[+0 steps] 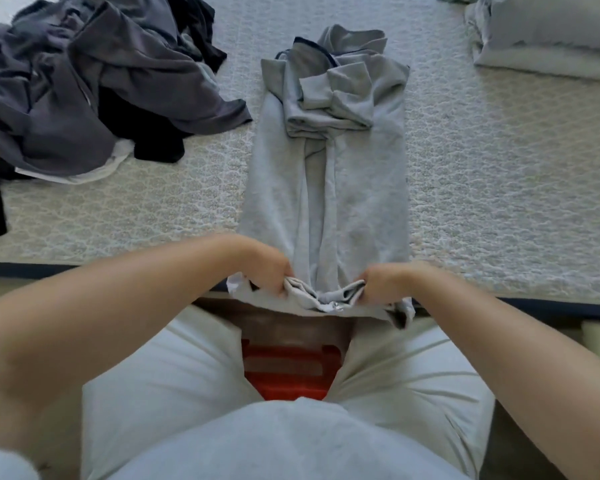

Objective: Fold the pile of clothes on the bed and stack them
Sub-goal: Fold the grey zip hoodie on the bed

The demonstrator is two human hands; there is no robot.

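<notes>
The bed (pixel 482 188), covered in a pale quilted pattern, fills the upper field, its near edge running across the middle. A loose pile of dark clothes (pixel 94 84), grey, charcoal and black, occupies the far left corner region. A light grey garment (pixel 326 188), folded lengthwise into a narrow strip with its sleeves gathered at the far end, lies at the centre of the bed and reaches the near edge, where its hem overhangs slightly. A pale pillow (pixel 548 32) rests at the far right corner. Below the near edge, an orange slatted object (pixel 286 372) shows between the person's legs. The left hand (pixel 269 273) and right hand (pixel 383 285), fingers curled, each grip the bunched hem of the light grey garment at the near edge.
</notes>
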